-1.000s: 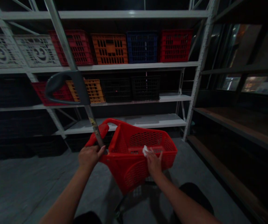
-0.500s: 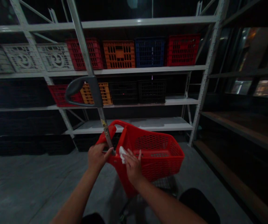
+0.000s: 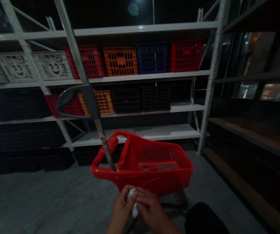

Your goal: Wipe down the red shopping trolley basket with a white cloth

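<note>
My left hand (image 3: 121, 206) and my right hand (image 3: 151, 206) are together just below the near rim of a red plastic shopping cart basket (image 3: 154, 177). Between them is a crumpled white tissue or cloth (image 3: 133, 203), pinched in both hands' fingers. Neither hand touches the basket's rim that I can see. A metal pole (image 3: 103, 139) rises from the basket's left side, topped by a dark grey curved handle (image 3: 69, 101). The basket's wheeled frame is mostly hidden below it.
White metal shelving (image 3: 130, 76) ahead holds red, orange, blue, black and white crates in rows. Grey concrete floor (image 3: 44, 191) surrounds the cart. Dark shelves with wooden boards (image 3: 252, 136) stand to the right. A dark clothed knee (image 3: 203, 221) shows at lower right.
My left hand has let go of the pole and moved to the white tissue. Both hands have drawn back toward me, below the basket's near rim, and now hold the tissue together.
</note>
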Demonstrator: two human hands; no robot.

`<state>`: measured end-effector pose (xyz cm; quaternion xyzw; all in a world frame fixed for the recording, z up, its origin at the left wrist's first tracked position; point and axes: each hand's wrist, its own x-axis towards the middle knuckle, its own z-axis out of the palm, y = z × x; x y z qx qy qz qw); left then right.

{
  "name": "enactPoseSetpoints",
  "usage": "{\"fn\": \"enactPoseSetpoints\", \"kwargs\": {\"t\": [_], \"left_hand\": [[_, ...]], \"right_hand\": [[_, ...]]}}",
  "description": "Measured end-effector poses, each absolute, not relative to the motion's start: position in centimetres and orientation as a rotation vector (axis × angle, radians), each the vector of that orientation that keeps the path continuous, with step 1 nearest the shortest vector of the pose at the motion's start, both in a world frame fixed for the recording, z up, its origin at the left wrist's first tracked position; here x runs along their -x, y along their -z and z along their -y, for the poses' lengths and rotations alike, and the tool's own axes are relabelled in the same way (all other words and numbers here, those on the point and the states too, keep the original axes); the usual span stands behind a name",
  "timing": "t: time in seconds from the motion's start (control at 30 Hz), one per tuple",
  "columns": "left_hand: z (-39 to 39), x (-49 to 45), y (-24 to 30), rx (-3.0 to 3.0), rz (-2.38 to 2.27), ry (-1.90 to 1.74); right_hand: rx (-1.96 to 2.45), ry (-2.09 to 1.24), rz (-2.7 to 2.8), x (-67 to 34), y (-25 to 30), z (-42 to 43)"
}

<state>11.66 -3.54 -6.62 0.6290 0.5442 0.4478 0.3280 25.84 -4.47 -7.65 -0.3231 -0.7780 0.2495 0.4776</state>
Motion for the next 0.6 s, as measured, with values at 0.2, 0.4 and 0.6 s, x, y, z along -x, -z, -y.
{"fn": "enactPoseSetpoints", "kwargs": {"t": [0.2,0.4,0.6], "left_hand": [[3.4,-10.5,7.2,-1.662,-1.451,-1.141],[4.9,-12.5,7.5,-1.768,-1.386,-0.945],[6.4,-15.3,6.8,-1.879,-1.352,-0.707]], "right_hand": [[0.932,-0.419,1.712,-29.9,5.2,0.1],[0.943,-0.075,1.707,-31.9,-0.8,-5.4],[0.842,0.125,1.943,-30.7,-5.3,-8.1]]}}
